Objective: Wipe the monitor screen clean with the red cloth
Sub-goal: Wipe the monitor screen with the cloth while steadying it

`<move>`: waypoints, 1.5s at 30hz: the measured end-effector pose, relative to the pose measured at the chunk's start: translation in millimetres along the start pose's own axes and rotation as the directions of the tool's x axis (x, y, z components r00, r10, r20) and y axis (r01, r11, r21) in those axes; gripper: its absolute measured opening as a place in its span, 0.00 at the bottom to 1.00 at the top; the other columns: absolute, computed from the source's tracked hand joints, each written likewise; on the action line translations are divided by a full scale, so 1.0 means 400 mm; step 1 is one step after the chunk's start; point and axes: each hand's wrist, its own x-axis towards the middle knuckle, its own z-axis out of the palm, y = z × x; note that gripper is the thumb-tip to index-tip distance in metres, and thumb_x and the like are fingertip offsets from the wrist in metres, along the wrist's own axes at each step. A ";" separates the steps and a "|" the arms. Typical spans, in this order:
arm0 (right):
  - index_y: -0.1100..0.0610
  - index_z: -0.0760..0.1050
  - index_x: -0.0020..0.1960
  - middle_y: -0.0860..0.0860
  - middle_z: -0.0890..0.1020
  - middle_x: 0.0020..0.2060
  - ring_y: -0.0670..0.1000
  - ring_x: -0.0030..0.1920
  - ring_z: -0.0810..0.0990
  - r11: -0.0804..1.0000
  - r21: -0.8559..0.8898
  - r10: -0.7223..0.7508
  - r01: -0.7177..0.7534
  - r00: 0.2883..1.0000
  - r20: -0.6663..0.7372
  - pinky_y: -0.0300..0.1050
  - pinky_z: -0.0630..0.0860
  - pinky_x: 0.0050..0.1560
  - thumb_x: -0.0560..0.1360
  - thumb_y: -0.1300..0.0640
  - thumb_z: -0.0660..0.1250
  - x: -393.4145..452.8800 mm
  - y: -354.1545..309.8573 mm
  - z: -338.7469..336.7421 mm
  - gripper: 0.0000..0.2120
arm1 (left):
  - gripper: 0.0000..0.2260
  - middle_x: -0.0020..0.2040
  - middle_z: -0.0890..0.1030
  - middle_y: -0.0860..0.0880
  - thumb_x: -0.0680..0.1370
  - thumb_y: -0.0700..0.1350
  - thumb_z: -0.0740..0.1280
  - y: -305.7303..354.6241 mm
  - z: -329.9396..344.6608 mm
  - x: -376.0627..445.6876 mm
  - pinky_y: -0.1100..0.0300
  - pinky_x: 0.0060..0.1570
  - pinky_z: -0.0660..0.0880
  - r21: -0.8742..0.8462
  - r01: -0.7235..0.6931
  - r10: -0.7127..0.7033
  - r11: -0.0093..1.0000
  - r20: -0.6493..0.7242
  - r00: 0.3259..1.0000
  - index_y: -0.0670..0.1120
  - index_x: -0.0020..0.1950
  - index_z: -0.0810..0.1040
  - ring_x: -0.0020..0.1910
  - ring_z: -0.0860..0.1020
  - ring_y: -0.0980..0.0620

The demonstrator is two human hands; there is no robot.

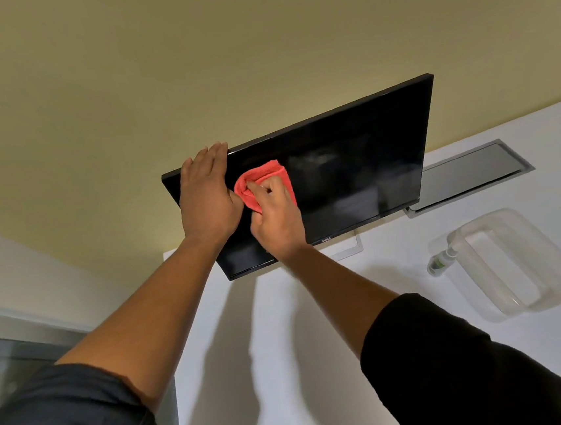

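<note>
My right hand [278, 219] grips the bunched red cloth [262, 179] against the monitor screen [354, 171] near its left end, my left hand [207, 198] spread flat bracing that edge, so the unwiped length lies rightward.

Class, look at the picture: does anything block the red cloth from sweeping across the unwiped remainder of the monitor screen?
Nothing visible does. The right hand presses the red cloth on the screen; the left hand sits at the opposite edge.
</note>
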 end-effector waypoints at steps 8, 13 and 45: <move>0.56 0.74 0.64 0.56 0.71 0.58 0.58 0.52 0.77 0.929 0.063 0.365 -0.365 0.877 -0.311 0.49 0.78 0.42 0.70 0.63 0.61 0.081 0.107 -0.111 0.22 | 0.34 0.74 0.71 0.43 0.68 0.34 0.60 -0.002 -0.005 0.001 0.47 0.77 0.56 -0.003 -0.011 0.011 1.000 0.005 1.000 0.42 0.76 0.66 0.74 0.66 0.43; 0.55 0.69 0.69 0.54 0.68 0.65 0.55 0.52 0.79 0.722 0.293 0.691 -0.626 0.635 -0.345 0.45 0.76 0.52 0.74 0.63 0.60 0.125 0.218 -0.199 0.23 | 0.34 0.73 0.71 0.44 0.69 0.34 0.60 -0.001 -0.002 0.000 0.47 0.76 0.56 -0.003 -0.004 0.004 1.000 0.005 1.000 0.43 0.76 0.66 0.74 0.66 0.43; 0.60 0.79 0.58 0.56 0.77 0.44 0.57 0.41 0.73 0.959 -0.162 -0.208 0.233 0.966 0.157 0.45 0.65 0.26 0.69 0.71 0.59 -0.084 -0.022 0.109 0.21 | 0.34 0.75 0.69 0.49 0.69 0.32 0.58 -0.119 -0.037 -0.064 0.55 0.68 0.69 -0.156 0.173 -0.191 0.972 -0.108 0.976 0.46 0.76 0.68 0.76 0.64 0.49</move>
